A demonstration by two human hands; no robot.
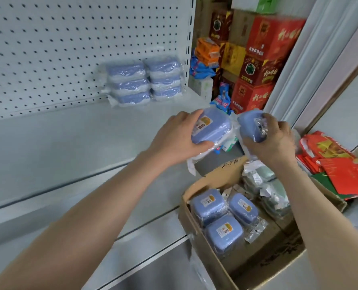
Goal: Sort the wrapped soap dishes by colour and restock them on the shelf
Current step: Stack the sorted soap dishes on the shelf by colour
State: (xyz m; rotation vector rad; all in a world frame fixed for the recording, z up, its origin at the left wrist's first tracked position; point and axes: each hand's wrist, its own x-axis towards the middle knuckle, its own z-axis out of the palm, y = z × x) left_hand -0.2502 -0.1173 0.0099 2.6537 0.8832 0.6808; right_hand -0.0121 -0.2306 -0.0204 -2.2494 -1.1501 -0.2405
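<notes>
From the head camera, the left grip (174,139) is closed round one blue soap dish (210,128) and the right grip (276,141) round a second blue dish (250,126). They are held close together above the cardboard box (220,174). The blue stacks (144,80) stand on the shelf (69,139), beyond both grips and to their left (nearer the left grip, I'd say), long sides lying crosswise.
</notes>
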